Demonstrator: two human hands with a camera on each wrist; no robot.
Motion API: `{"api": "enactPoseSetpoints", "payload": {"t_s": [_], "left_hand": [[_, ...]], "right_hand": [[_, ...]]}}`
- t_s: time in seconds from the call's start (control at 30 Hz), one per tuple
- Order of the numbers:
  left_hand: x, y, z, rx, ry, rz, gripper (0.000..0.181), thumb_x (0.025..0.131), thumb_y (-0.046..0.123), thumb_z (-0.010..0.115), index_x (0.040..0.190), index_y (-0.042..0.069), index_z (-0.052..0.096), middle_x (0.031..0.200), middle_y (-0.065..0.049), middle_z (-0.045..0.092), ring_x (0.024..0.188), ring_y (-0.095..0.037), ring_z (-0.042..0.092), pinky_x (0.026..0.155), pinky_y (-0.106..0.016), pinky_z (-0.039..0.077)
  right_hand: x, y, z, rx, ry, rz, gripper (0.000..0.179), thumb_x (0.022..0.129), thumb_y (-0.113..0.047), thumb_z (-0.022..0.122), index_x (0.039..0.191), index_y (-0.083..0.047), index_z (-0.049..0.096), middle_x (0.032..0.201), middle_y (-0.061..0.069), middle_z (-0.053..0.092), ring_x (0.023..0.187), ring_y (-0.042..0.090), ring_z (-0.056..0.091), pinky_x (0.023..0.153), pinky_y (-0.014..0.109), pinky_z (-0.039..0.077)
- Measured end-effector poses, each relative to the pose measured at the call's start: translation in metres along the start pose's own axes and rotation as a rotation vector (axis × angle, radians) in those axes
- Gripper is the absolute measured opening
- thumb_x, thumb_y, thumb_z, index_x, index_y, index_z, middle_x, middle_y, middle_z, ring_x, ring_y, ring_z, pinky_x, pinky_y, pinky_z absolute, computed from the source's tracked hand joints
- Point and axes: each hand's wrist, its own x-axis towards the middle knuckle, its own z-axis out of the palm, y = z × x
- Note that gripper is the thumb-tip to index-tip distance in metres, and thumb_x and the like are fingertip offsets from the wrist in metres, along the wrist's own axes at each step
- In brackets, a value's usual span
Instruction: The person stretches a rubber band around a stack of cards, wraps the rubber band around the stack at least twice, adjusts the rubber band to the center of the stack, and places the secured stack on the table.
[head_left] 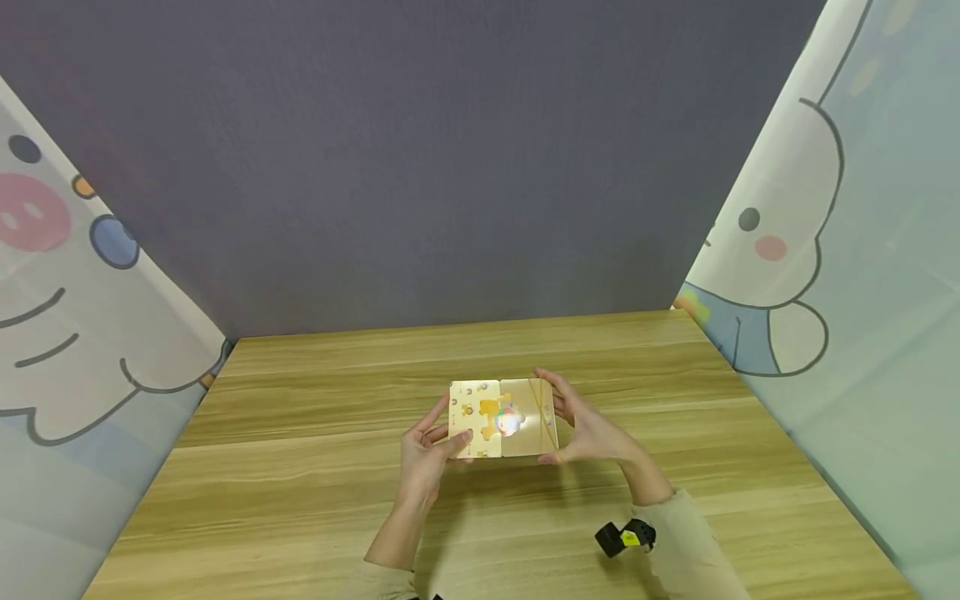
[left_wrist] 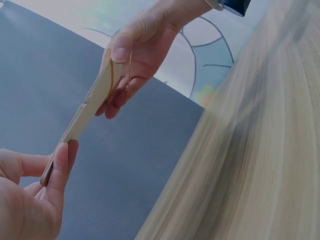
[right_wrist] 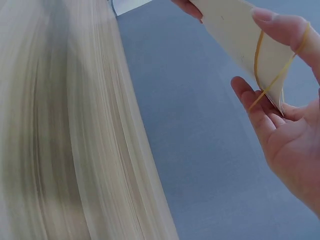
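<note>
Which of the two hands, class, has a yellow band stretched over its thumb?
The right hand: the yellow band runs over its thumb to its fingers. The left hand, gripping the opposite end of the open booklet, has none.

We see a screened-off booth: a yellow-brown wood-grain bench (head_left: pixel 300 500), a plain dark-grey backdrop (head_left: pixel 450 167), pale cartoon-printed side hangings (head_left: pixel 885 333).

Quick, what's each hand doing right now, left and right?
Left hand: holding the booklet by its left end.
Right hand: holding its right end, yellow band looped over thumb and fingers.
</note>
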Motion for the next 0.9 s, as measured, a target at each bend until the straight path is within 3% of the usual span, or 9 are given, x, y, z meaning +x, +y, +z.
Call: {"api": "enactPoseSetpoints", "payload": {"t_s": [0.17, 0.23, 0.53, 0.73, 0.9], "left_hand": [[-0.001, 0.003, 0.001, -0.002, 0.027, 0.034, 0.063, 0.074, -0.015, 0.061, 0.131, 0.001, 0.039, 0.094, -0.028, 0.060, 0.070, -0.022, 0.065, 0.055, -0.033, 0.058], [-0.001, 0.004, 0.002, 0.002, 0.037, 0.051, 0.064, 0.074, -0.015, 0.061, 0.131, 0.000, 0.039, 0.094, -0.029, 0.060, 0.072, -0.023, 0.065, 0.056, -0.034, 0.058], [-0.002, 0.011, 0.003, 0.075, 0.014, 0.100, 0.062, 0.071, -0.016, 0.063, 0.128, -0.002, 0.042, 0.094, -0.031, 0.059, 0.060, -0.019, 0.064, 0.051, -0.030, 0.057], [-0.002, 0.011, 0.001, 0.111, -0.006, 0.116, 0.062, 0.071, -0.015, 0.064, 0.128, -0.002, 0.043, 0.095, -0.030, 0.059, 0.056, -0.017, 0.064, 0.050, -0.032, 0.057], [-0.002, 0.008, 0.000, 0.051, -0.007, 0.104, 0.063, 0.072, -0.016, 0.061, 0.130, 0.000, 0.040, 0.097, -0.032, 0.057, 0.061, -0.018, 0.064, 0.053, -0.029, 0.057]], "right_hand": [[0.000, 0.006, 0.000, 0.038, 0.005, -0.048, 0.106, 0.065, 0.011, 0.072, 0.139, 0.004, -0.003, 0.142, 0.028, -0.004, 0.123, 0.046, 0.021, 0.106, 0.022, 0.026], [0.001, 0.006, -0.001, 0.026, 0.011, -0.063, 0.104, 0.066, 0.012, 0.070, 0.139, 0.005, -0.004, 0.142, 0.029, -0.005, 0.122, 0.047, 0.022, 0.105, 0.018, 0.026], [0.004, 0.001, -0.009, -0.087, 0.009, 0.011, 0.106, 0.056, -0.009, 0.083, 0.133, 0.006, 0.012, 0.133, 0.023, 0.025, 0.113, 0.033, 0.041, 0.102, 0.027, 0.035], [0.007, -0.004, -0.012, -0.072, -0.043, 0.082, 0.108, 0.052, -0.016, 0.086, 0.128, 0.005, 0.012, 0.132, 0.021, 0.023, 0.116, 0.033, 0.039, 0.102, 0.039, 0.034], [0.006, -0.003, -0.010, 0.029, -0.034, 0.081, 0.110, 0.057, -0.009, 0.083, 0.132, 0.002, 0.004, 0.137, 0.024, 0.010, 0.124, 0.044, 0.021, 0.104, 0.050, 0.025]]}}
